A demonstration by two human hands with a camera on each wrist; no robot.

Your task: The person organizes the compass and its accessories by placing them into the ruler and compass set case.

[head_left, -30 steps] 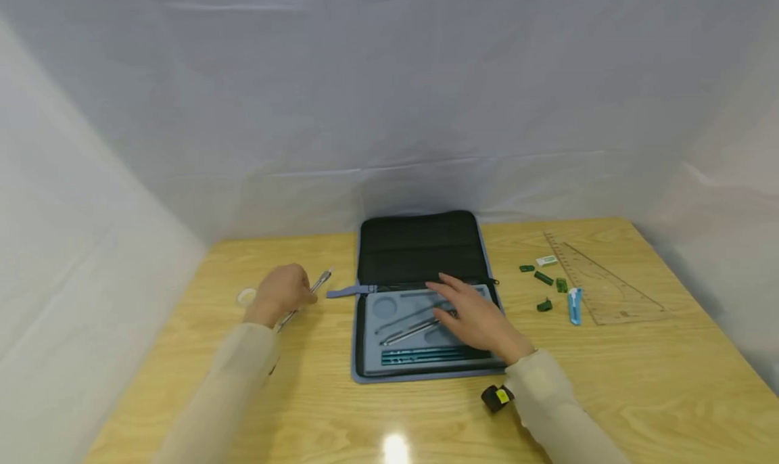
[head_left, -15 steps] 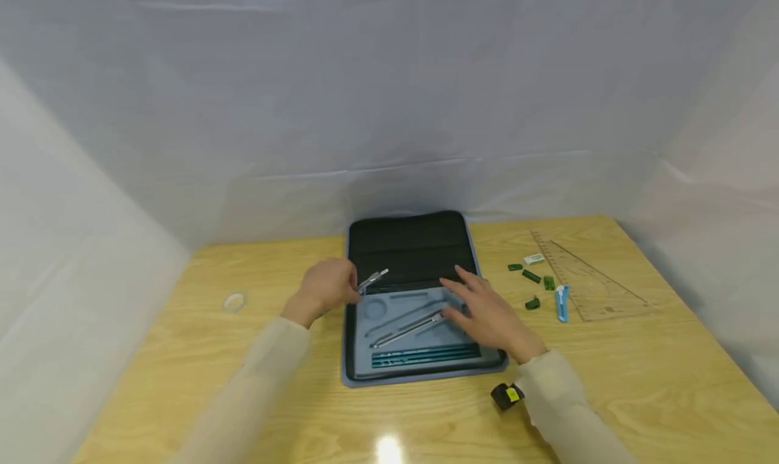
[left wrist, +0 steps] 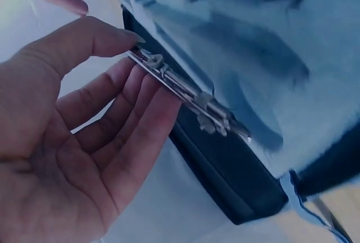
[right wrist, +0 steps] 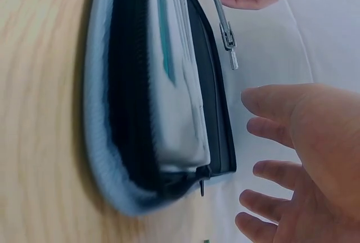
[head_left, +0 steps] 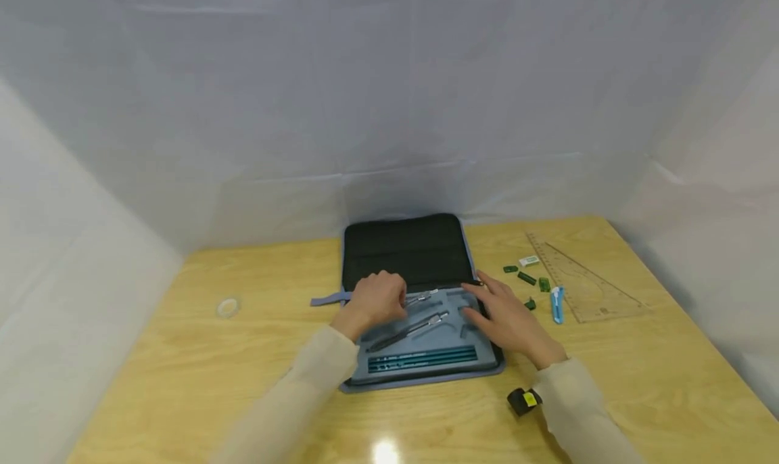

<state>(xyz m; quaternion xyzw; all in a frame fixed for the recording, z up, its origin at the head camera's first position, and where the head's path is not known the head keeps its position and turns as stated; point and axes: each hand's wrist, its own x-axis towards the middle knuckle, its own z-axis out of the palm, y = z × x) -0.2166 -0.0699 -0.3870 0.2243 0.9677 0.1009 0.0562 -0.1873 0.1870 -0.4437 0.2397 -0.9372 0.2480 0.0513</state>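
Note:
My left hand (head_left: 377, 300) is over the left part of the unzipped case and pinches a silver drawing compass (left wrist: 191, 97) between thumb and fingertips. Its hinged end points right, above the blue-grey tray (head_left: 453, 343). In the tray lies a second metal instrument (head_left: 408, 331), slanted, with dark green pencils (head_left: 422, 359) side by side in the front slot. My right hand (head_left: 510, 320) hovers by the tray's right edge, its fingers spread and relaxed. Nothing is in it, as the right wrist view shows. The black lid (head_left: 402, 247) leans back behind the tray.
A tape roll (head_left: 228, 307) lies on the left of the wooden table. To the right are several small green pieces (head_left: 527, 278), a white eraser (head_left: 529, 261), a blue cutter (head_left: 557, 305) and a clear set square (head_left: 584, 281). A black item (head_left: 525, 401) with a yellow label is by my right sleeve.
My left hand has carried the compass rightward from the bare table to over the tray. My right hand has drawn back to the tray's right edge. The head view has shifted slightly.

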